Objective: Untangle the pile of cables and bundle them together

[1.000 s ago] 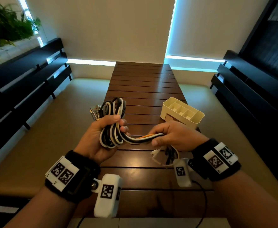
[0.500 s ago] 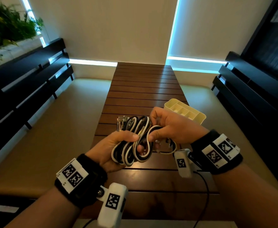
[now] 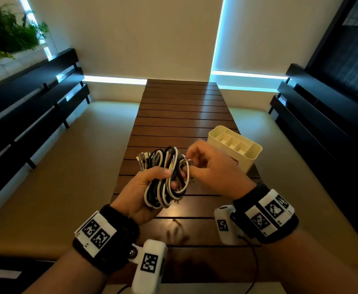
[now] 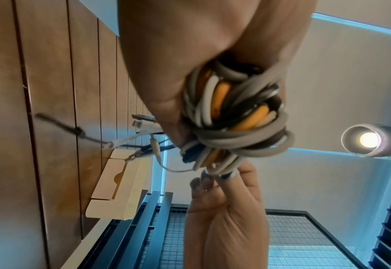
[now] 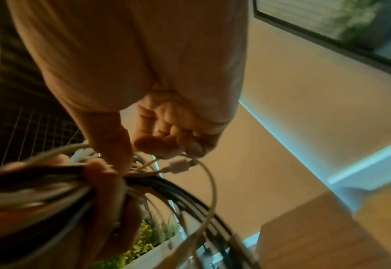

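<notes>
A coiled bundle of black, white and orange cables [image 3: 165, 177] [image 4: 233, 116] is held above the wooden slat table [image 3: 180, 115]. My left hand [image 3: 144, 187] grips the bundle around its middle, thumb across the front. Metal plugs [image 3: 142, 160] stick out at the bundle's upper left. My right hand [image 3: 207, 166] is at the bundle's right side and pinches a thin white cable end [image 5: 178, 166] between thumb and fingertips. That thin cable loops round the bundle [image 5: 209, 191]. The right wrist view is blurred.
A cream compartment organiser box [image 3: 235, 146] stands on the table just behind my right hand. Dark benches [image 3: 31, 107] run along both sides. A planter with greenery [image 3: 6, 37] sits at the upper left. The far table slats hold nothing.
Both hands came together and rose slightly. The stretch of cable once pulled out to the right is now wound onto the bundle, and my right hand moved up to its right side.
</notes>
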`<control>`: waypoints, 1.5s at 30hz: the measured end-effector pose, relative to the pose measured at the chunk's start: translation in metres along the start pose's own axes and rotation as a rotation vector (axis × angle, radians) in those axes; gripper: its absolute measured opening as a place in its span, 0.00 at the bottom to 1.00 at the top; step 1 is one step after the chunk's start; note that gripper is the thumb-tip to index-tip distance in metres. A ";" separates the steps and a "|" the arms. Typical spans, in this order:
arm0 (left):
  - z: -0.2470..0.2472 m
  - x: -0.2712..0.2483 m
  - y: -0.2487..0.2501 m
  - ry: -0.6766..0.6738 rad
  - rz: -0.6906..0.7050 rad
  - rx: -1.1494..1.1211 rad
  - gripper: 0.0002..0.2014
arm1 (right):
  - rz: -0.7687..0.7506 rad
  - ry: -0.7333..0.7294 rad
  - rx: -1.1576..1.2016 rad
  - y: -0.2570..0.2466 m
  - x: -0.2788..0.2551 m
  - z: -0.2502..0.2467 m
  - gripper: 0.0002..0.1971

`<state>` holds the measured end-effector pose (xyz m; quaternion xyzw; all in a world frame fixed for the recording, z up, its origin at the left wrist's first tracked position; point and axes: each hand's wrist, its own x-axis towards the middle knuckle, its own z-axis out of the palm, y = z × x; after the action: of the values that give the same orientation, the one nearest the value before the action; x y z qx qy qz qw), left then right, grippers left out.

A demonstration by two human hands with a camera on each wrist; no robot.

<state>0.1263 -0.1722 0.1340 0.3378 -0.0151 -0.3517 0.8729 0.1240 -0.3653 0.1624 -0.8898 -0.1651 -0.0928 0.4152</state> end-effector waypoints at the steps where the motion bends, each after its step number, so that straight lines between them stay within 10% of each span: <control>1: 0.000 0.002 0.000 0.024 0.018 -0.020 0.26 | 0.012 -0.011 0.056 -0.002 -0.002 0.003 0.11; 16: 0.009 0.001 0.004 0.125 0.146 0.038 0.25 | 0.117 0.066 0.370 -0.020 -0.017 0.024 0.13; 30: 0.001 -0.006 0.000 0.027 0.220 0.041 0.31 | -0.014 -0.123 0.243 -0.030 -0.018 0.019 0.13; 38: 0.004 -0.001 -0.006 0.203 0.293 0.124 0.26 | -0.152 -0.083 -0.121 -0.023 -0.019 0.029 0.14; 45: 0.012 -0.010 0.010 0.150 0.352 0.132 0.12 | 0.117 0.060 0.370 -0.037 -0.028 0.009 0.06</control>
<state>0.1215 -0.1679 0.1515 0.4117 -0.0320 -0.1660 0.8955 0.0849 -0.3427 0.1743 -0.8033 -0.1151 -0.0629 0.5810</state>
